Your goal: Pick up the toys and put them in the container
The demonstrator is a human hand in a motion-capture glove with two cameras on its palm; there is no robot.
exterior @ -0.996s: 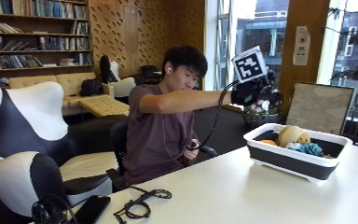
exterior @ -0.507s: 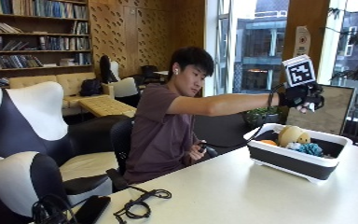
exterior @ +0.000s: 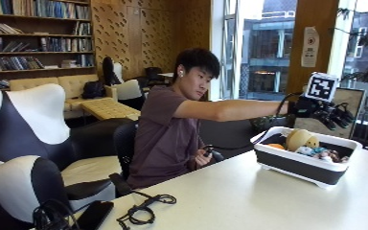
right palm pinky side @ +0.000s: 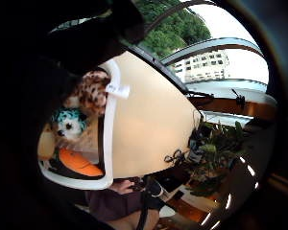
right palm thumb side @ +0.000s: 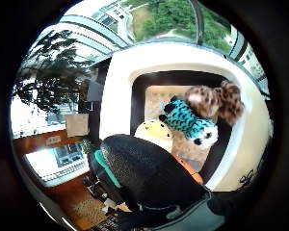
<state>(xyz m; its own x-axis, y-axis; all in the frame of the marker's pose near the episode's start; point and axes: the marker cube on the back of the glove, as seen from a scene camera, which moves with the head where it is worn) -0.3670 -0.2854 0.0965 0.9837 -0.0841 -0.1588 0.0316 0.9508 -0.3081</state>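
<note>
Toys (exterior: 308, 146) are piled in the container (exterior: 299, 165) on the surface (exterior: 247, 201); the hand (exterior: 327, 112) is held above, fingers spread.

Honestly nothing here reads clearly. There's a white notice (exterior: 309, 46) on the wooden pillar by the window, and a small white tag (right palm pinky side: 117, 89) on the container (right palm pinky side: 107, 143) rim, both illegible.

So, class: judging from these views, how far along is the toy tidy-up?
Done: several toys, including a teal striped plush, a leopard plush and a yellow one, lie in the container. The gloved right hand hovers above it, fingers spread. No toys show on the table.
</note>
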